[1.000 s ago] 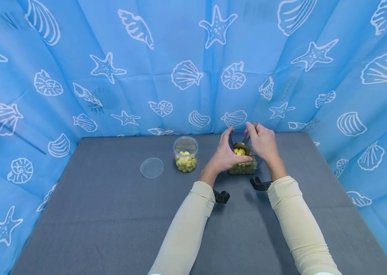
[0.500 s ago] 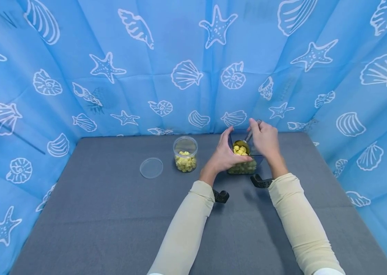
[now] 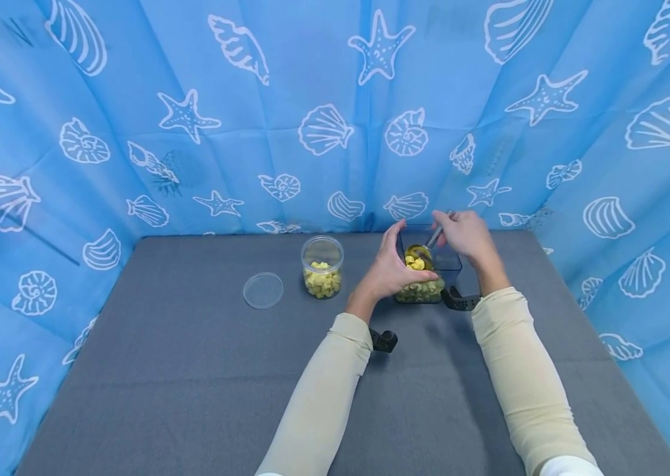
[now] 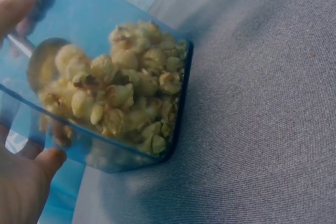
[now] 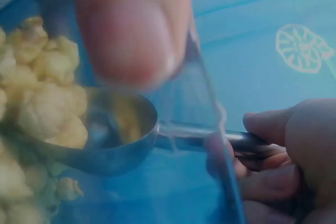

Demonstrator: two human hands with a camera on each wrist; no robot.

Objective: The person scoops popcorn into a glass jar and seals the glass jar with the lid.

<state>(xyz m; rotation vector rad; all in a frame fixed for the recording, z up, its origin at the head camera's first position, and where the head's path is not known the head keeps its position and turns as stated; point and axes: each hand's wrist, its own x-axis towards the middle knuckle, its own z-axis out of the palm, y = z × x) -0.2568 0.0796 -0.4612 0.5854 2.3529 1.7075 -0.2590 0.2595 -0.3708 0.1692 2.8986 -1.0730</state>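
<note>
My left hand point(image 3: 384, 268) holds a clear bluish rectangular box point(image 3: 450, 266) from its left side, thumb along the near rim and fingers at the far wall. Popcorn point(image 4: 128, 87), pale yellow, fills the lower part of the box. My right hand point(image 3: 470, 235) grips a metal scoop point(image 5: 121, 153) by its handle, with the thumb on top. The scoop's bowl lies inside the box and has popcorn in it, while the handle slants up to the right. The tip of a left-hand digit point(image 5: 128, 40) looms large in the right wrist view.
Left of the box stands a clear round jar point(image 3: 322, 268), open at the top and partly filled with popcorn. A round transparent lid point(image 3: 263, 291) lies flat beside it. Grey cloth covers the table point(image 3: 222, 396), and a blue seashell curtain point(image 3: 275, 132) hangs behind.
My right hand has shifted to the right, and the scoop's handle now leans further over, with more of its bowl in sight. The left hand keeps its place on the box.
</note>
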